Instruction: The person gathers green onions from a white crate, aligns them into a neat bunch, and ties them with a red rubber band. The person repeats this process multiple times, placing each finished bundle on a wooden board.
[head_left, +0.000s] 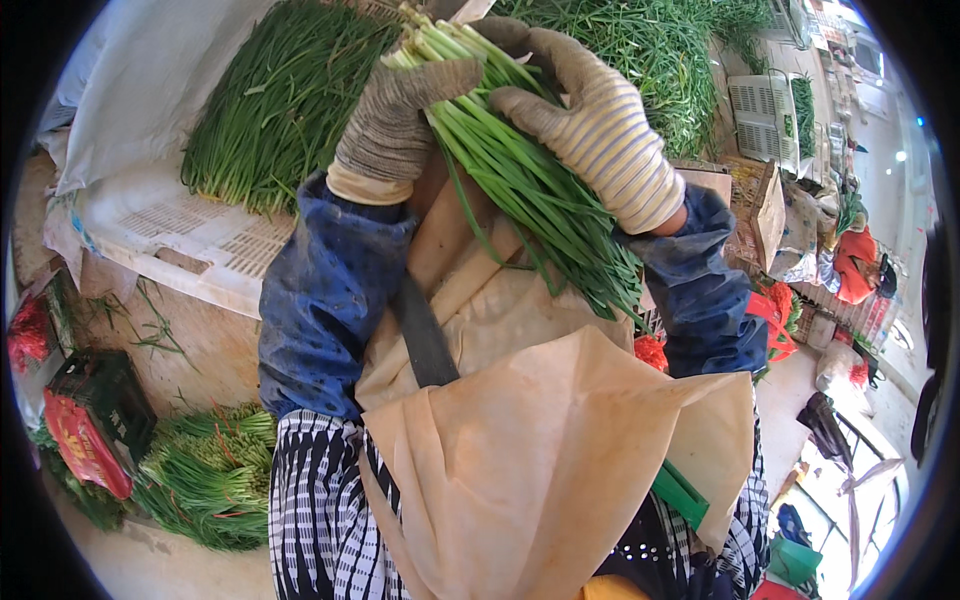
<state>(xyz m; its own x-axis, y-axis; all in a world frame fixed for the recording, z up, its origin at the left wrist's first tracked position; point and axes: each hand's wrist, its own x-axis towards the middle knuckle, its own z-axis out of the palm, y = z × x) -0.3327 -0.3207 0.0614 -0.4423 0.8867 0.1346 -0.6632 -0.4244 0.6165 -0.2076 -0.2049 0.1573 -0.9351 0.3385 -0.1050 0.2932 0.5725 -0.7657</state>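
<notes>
A bunch of Chinese chives hangs slantwise over my lap, its pale stem ends at the top and its green leaves trailing down to the right. My left hand, in a striped knit glove, grips the bunch near the stem ends, thumb across the front. Gloved alike, my right hand is around the bunch's other side, with its thumb and fingers against the stems. A tan apron sheet covers my lap beneath the leaves. Beside my left hand, a large pile of chives lies on a white plastic crate.
Loose green leaves are heaped beyond my right hand. Tied chive bundles lie on the floor at lower left, by a dark green crate. White crates stand at upper right. A person in orange works farther off.
</notes>
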